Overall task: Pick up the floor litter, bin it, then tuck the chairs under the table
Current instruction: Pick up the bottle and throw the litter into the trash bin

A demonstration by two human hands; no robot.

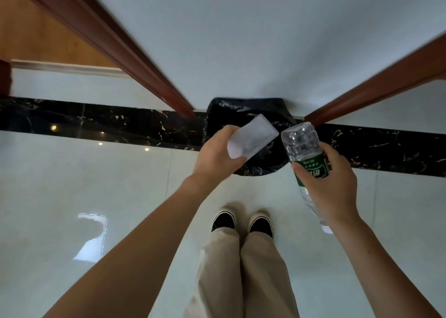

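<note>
Two reddish wooden door frames, the left frame (135,59) and the right frame (376,88), flank the black-bagged bin (243,110) at the wall. Open tiled floor (72,185) lies before it. The left hand (217,153) pinches a pale, blurred packet (253,136) over the bin. The right hand (333,189) wraps its fingers round a clear plastic bottle (301,143) just beside, its lower end partly hidden by the wrist.

Bare forearms extended forward and down, left hand (217,153) pinching a pale packet (253,136), fingers apparently curled beneath, right hand (330,187) wrapped round a bottle (300,141), thumb across it.
</note>
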